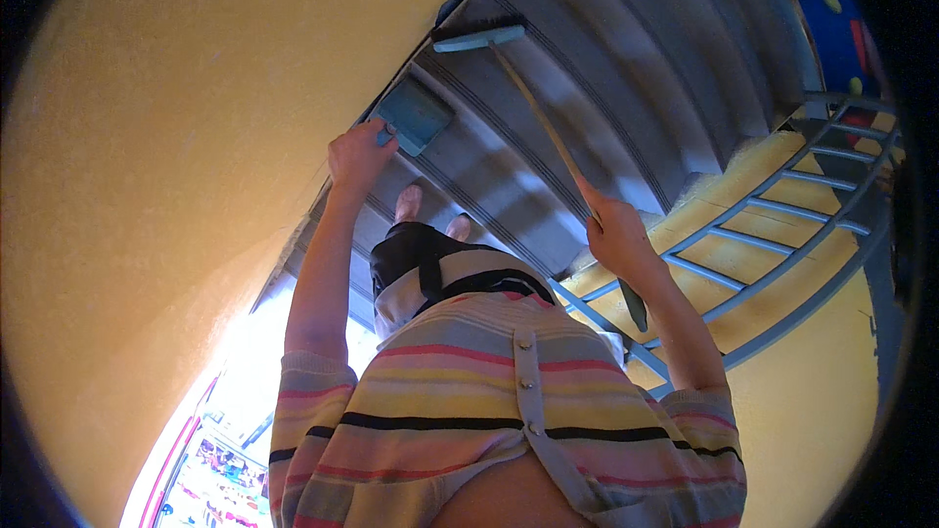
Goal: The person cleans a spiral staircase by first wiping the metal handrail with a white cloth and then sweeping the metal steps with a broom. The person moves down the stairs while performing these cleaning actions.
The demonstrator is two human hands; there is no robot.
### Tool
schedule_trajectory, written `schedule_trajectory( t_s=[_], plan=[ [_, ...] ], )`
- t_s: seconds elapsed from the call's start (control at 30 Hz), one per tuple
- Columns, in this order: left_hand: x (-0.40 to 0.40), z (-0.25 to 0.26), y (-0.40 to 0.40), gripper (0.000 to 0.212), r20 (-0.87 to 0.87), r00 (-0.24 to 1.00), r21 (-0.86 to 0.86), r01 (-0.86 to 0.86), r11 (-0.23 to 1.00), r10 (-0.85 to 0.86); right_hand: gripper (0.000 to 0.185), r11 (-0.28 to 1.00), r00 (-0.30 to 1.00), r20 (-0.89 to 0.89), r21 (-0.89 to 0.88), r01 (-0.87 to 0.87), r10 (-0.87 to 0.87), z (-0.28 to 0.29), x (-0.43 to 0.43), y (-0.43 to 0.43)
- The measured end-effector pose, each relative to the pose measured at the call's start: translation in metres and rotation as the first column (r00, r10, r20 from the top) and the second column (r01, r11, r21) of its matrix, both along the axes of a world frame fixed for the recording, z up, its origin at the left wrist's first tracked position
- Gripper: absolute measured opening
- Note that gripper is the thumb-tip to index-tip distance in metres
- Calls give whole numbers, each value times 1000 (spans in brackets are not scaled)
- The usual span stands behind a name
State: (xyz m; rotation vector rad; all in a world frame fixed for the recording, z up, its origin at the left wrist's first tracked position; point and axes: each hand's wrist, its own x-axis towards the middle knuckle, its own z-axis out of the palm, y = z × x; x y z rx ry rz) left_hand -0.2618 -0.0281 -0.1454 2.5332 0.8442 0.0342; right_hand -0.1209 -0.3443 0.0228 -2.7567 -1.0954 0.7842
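My left hand grips the handle of a blue-green dustpan, which is over a stair tread beside the wall. In my right hand is the long wooden handle of a broom. Its pale blue head, with dark bristles, lies at the wall end of a higher tread, farther up than the dustpan. The lower end of the handle shows below my right wrist.
Grey stairs curve upward ahead. A yellow wall runs along the left. On the right stands a blue-grey metal railing. My feet are on the lower steps. Bright light comes from the lower left.
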Motion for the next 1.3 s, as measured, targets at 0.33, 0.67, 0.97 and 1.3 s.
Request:
schedule_trajectory(
  t_s=[0.33, 0.67, 0.97, 1.3],
  plan=[
    [4, -4, 0, 27, 21, 1000, 38, 14, 999, -15, 63, 915, 980, 21, -365, -175, 196, -33, -9, 77],
    [-15, -7, 4, 27, -30, 1000, 26, -4, 1000, 4, 50, 997, 949, -316, -80, -5, -21, 10, -20, 9],
    [-29, -7, -5, 29, 47, 999, -17, -2, 1000, 3, 48, 966, 998, -49, 260, -13, 27, -57, 20, -1],
    [-36, 8, -6, 29, -83, 996, -54, -15, 998, 10, 51, 880, 658, -646, -46, 472, -387, -43, 6, 20]
  ],
)
